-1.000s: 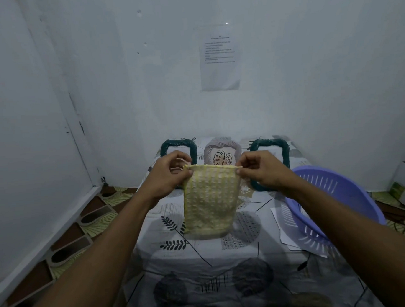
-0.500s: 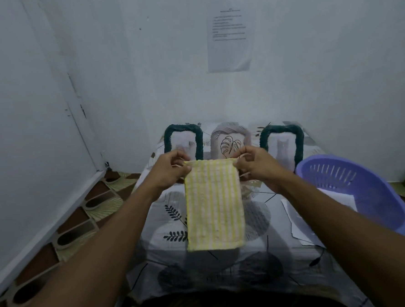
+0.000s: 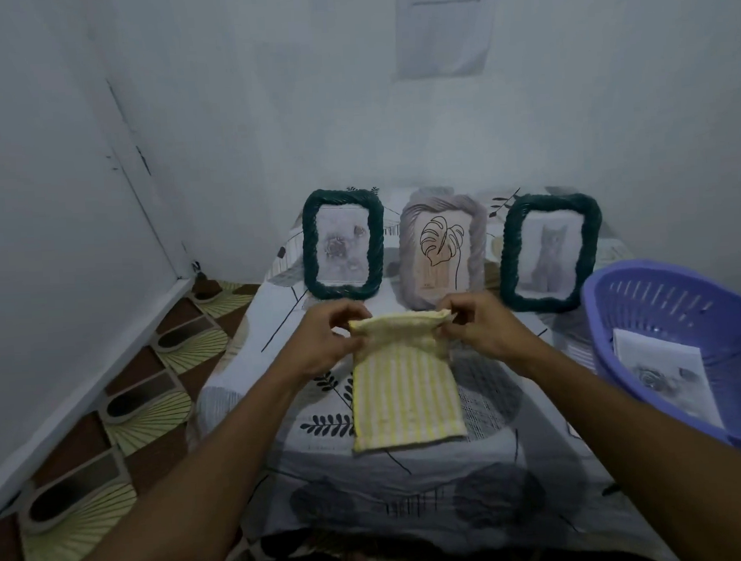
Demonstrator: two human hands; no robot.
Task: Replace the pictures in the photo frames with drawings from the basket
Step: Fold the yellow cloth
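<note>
Three photo frames stand at the back of the table: a green frame (image 3: 343, 244) with a flower picture on the left, a grey frame (image 3: 444, 249) with a leaf drawing in the middle, a green frame (image 3: 550, 250) with a cat picture on the right. A yellow striped cloth (image 3: 404, 397) lies in front of them, its lower part flat on the table. My left hand (image 3: 325, 343) pinches its top left corner and my right hand (image 3: 484, 329) pinches the top right corner. The purple basket (image 3: 647, 289) at the right holds a drawing sheet (image 3: 665, 375).
The table (image 3: 254, 387) wears a leaf-patterned cover and sits in a corner between white walls. A printed sheet (image 3: 442, 24) hangs on the back wall. Patterned tile floor (image 3: 142, 407) runs along the left side.
The cloth, held up in the air before, has come down so its lower part lies on the table. My view has dropped toward the table and frames.
</note>
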